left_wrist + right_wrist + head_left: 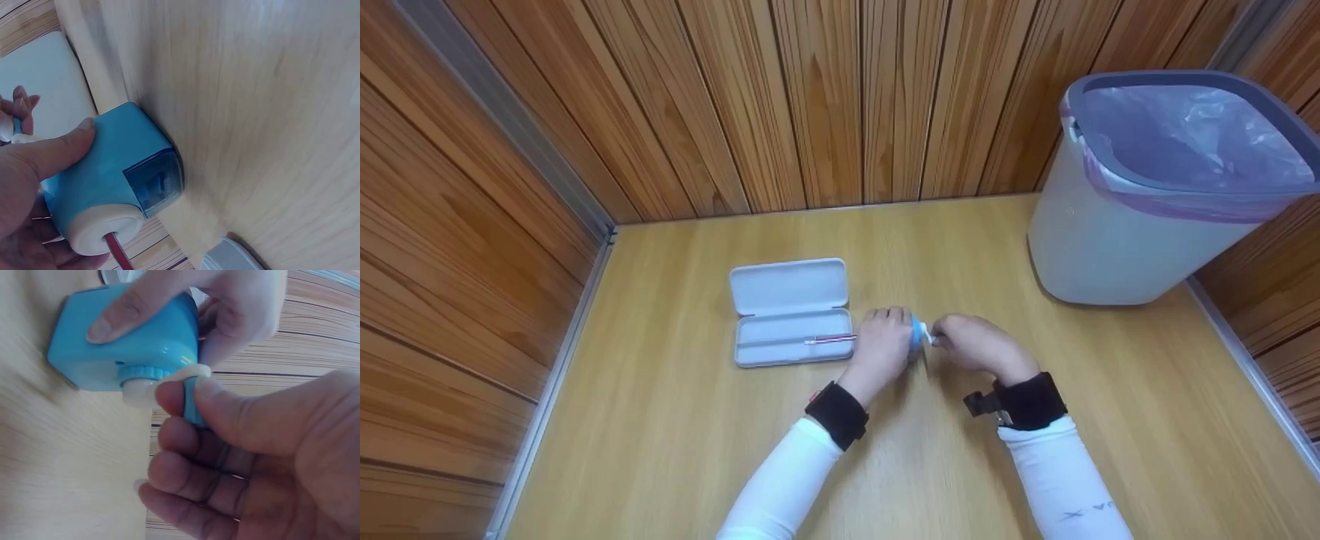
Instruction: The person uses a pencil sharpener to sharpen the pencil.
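Observation:
A blue crank pencil sharpener (112, 149) with a clear dark-blue shavings drawer (154, 183) sits on the tabletop. My left hand (883, 341) grips its body, the thumb laid along one side. A red pencil (831, 339) sticks out of the white ring at the sharpener's front, its tip hidden inside. At the opposite end my right hand (975, 341) pinches the blue knob (192, 402) of the white crank arm (185, 373) between thumb and index finger. The pencil's outer end overlaps an open grey pencil case (791, 289) in the head view.
Back right stands a white waste bin (1117, 247) with a grey rim and a plastic bag liner. Wood-panelled walls (825, 105) bound the table (675, 435) at the back and both sides.

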Available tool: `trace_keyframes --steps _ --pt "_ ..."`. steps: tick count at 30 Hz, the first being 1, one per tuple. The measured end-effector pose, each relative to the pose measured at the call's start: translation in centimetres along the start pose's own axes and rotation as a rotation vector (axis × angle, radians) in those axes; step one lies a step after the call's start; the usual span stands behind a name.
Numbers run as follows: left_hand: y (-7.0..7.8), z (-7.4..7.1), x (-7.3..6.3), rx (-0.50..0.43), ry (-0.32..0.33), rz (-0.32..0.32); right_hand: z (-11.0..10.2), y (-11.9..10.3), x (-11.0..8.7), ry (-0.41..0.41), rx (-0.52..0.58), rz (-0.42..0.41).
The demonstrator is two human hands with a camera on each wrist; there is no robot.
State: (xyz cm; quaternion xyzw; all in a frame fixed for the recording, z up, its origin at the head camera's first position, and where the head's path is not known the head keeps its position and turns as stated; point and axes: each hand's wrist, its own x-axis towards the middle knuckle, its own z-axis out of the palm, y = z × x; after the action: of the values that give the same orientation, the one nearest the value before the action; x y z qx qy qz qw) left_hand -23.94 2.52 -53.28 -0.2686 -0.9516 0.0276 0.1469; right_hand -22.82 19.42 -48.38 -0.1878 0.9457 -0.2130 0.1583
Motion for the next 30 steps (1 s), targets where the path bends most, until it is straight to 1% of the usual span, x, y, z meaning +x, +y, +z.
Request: trace_keyframes --steps 4,8,18,21,24,26,30 --pt "0.0 0.1 0.0 -0.018 -0.035 0.008 -0.3 0.0 0.1 0.029 -0.003 -0.008" --pt "-0.2 0.0 0.1 -0.028 -0.042 0.006 -0.5 0.0 0.2 0.051 0.019 -0.001" --pt "-0.4 0.0 0.0 -0.056 -0.024 0.024 -0.7 0.3 0.9 0.106 0.043 0.009" --pt "-0.4 0.1 -0.1 -0.046 0.001 0.024 -0.7 0.4 1.2 0.130 0.034 -0.005" --pt "-0.4 0.1 -0.1 -0.038 0.003 0.019 -0.7 0.4 1.6 0.163 0.020 -0.009" --pt "-0.4 0.1 -0.1 -0.042 -0.009 0.017 -0.5 0.5 1.8 0.186 0.015 -0.006" --pt "-0.4 0.0 0.0 -0.061 -0.055 0.011 -0.2 0.6 2.2 0.215 0.023 0.016"
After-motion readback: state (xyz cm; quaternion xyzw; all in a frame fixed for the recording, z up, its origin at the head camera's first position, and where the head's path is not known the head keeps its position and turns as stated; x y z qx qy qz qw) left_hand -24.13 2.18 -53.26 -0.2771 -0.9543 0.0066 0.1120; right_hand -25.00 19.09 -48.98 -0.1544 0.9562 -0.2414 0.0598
